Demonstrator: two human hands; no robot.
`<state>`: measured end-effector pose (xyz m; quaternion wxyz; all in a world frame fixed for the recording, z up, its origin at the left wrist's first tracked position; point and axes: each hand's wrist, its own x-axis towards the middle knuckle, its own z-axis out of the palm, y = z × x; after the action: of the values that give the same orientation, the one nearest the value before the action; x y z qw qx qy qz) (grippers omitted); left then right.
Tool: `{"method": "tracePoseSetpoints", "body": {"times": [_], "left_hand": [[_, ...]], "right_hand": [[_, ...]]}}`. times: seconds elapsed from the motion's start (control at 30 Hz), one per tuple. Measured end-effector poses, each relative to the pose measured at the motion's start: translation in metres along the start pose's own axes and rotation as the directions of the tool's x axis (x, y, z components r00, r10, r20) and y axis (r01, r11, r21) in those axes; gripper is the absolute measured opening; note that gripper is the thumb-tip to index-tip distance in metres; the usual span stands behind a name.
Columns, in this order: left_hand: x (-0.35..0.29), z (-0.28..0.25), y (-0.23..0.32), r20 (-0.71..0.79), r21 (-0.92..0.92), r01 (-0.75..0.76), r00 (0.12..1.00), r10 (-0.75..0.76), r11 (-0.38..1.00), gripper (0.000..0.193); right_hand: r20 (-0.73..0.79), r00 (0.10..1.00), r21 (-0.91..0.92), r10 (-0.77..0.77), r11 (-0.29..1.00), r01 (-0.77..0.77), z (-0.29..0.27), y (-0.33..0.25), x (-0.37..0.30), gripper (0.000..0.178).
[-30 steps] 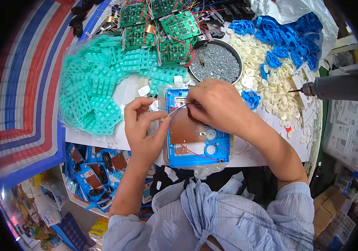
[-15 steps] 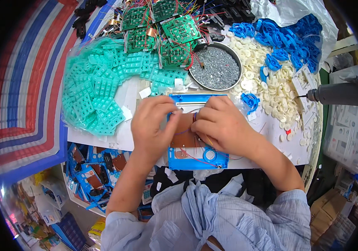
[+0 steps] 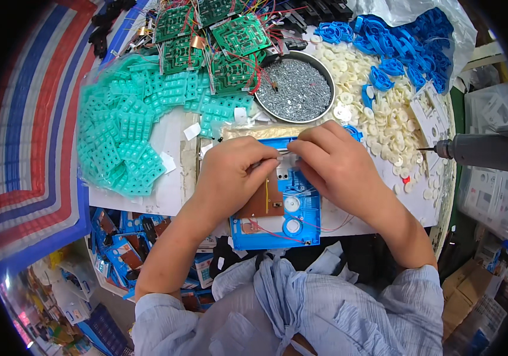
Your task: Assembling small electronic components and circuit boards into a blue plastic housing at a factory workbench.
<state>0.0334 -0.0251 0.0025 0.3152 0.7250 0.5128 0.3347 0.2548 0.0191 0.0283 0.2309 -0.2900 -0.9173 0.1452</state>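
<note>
A blue plastic casing lies in front of me, with its inner side up. Over its left part sits a brown circuit board, which carries a small switch near its lower edge. My left hand is above the board, thumb and forefinger pinched at the casing's far end. Close beside it, my right hand has its fingers curled over the far right of the casing. What either hand pinches is hidden or too small to name. Thin red wires run across the casing's near right side.
Teal button pads are heaped at left, green circuit boards with wires behind. A round pan of small screws stands near cream discs and blue plastic parts. A grey powered screwdriver juts in from the right.
The brown board has shifted left on the casing, uncovering blue plastic and a white round part at right. My right hand has moved off the board toward the casing's far right.
</note>
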Motion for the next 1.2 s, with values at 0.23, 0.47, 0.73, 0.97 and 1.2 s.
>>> {"method": "tracePoseSetpoints", "body": {"times": [0.23,0.47,0.73,0.97,1.2], "left_hand": [[-0.002,0.007,0.007,-0.140,0.089,0.005,0.990,0.008,0.996,0.016],[-0.008,0.010,0.005,-0.163,-0.076,0.089,0.981,-0.101,0.993,0.008],[0.004,0.015,-0.002,-0.252,-0.008,-0.029,0.967,0.026,1.000,0.009],[-0.004,0.015,-0.004,-0.193,-0.005,-0.058,0.980,0.056,0.998,0.008],[-0.003,0.021,-0.007,-0.261,0.059,-0.092,0.960,0.104,0.994,0.008]], "right_hand": [[0.140,0.989,-0.175,0.038,0.984,-0.013,0.003,0.001,0.003,0.008],[0.172,0.985,-0.195,-0.027,0.979,0.061,-0.005,-0.008,0.019,0.008],[0.279,0.954,-0.199,-0.105,0.966,0.164,0.006,-0.014,0.022,0.010],[0.392,0.914,-0.071,-0.109,0.986,0.149,-0.012,-0.033,0.009,0.012],[0.117,0.992,0.004,0.045,0.999,-0.046,0.005,-0.038,-0.024,0.015]]}}
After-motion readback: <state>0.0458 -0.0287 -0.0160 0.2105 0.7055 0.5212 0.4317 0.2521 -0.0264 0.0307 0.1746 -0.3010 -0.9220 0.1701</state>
